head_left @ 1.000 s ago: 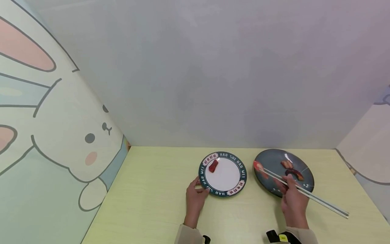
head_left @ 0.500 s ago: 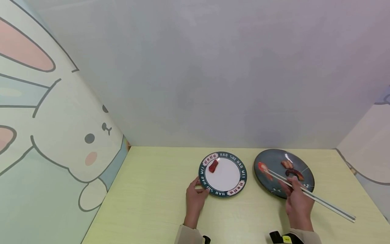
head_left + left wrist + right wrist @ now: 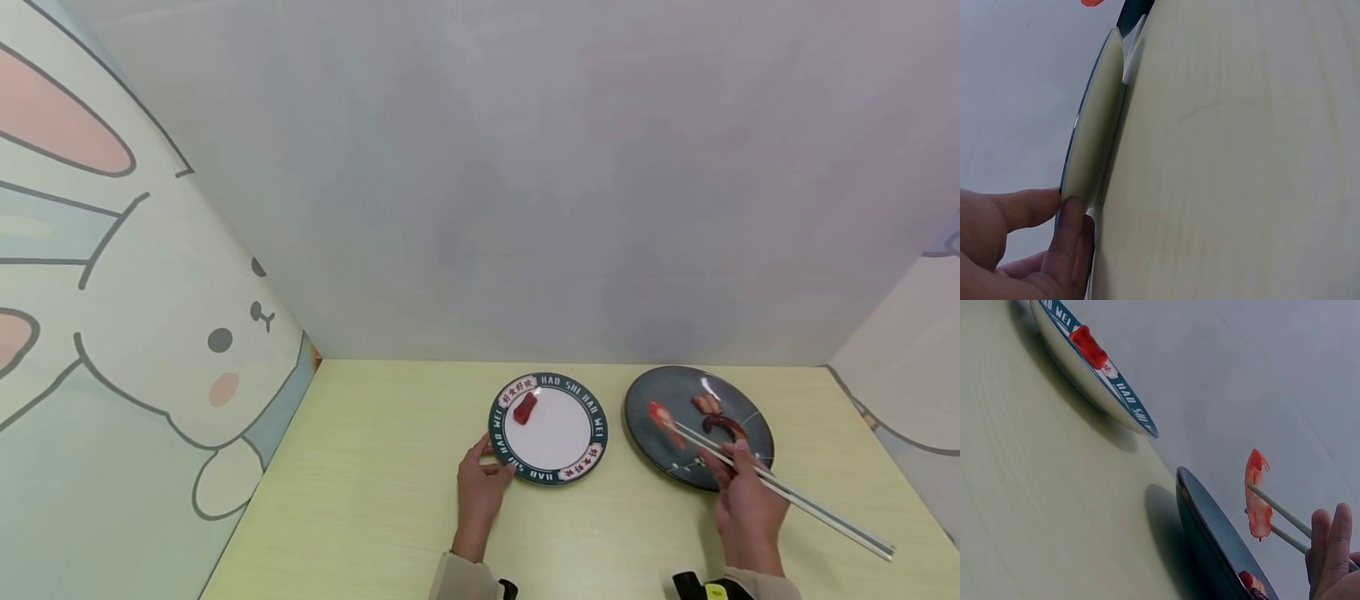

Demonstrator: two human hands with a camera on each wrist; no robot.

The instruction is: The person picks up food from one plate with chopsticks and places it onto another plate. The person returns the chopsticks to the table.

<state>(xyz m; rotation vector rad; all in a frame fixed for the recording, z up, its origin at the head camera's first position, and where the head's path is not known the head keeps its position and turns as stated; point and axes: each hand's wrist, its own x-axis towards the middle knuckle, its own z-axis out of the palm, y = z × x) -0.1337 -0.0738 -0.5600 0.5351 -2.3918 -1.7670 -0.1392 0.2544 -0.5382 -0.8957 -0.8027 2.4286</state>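
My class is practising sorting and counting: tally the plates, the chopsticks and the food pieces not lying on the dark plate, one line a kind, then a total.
Plates: 2 (green-rimmed plate, dark plate)
Chopsticks: 2 (both in the right hand)
Food pieces off the dark plate: 2 (red piece on the green-rimmed plate, orange-and-white piece between the chopsticks)
Total: 6

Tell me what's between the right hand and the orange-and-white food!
Two pale chopsticks! The right wrist view shows them stretching from the right hand to the orange-and-white food, which sits pinched at their tips.
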